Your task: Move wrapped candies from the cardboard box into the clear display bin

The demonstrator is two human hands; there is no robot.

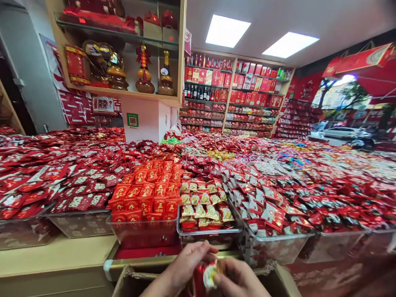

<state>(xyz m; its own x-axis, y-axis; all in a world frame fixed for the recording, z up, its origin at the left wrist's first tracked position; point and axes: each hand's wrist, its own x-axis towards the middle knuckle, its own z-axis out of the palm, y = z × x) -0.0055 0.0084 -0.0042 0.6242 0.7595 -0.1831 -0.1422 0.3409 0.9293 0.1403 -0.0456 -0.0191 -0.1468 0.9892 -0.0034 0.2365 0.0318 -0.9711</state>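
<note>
Low in the middle of the view, my left hand (186, 264) is curled around the left side of a small red, white and gold candy packet (210, 275). From the right, my right hand (239, 275) pinches the same packet between thumb and fingers. Both hands are over an open cardboard box (280, 280), whose inside is mostly hidden by my arms. Just beyond them stands a clear plastic bin (210, 234) filled with cream, gold and red packets (199, 211) lined up in rows.
A bin of upright red packets (147, 192) stands to the left, and one of red and white packets (272, 212) to the right. A yellowish counter (58, 258) runs along the left front. Behind are a display cabinet (123, 93) and wall shelves (230, 103).
</note>
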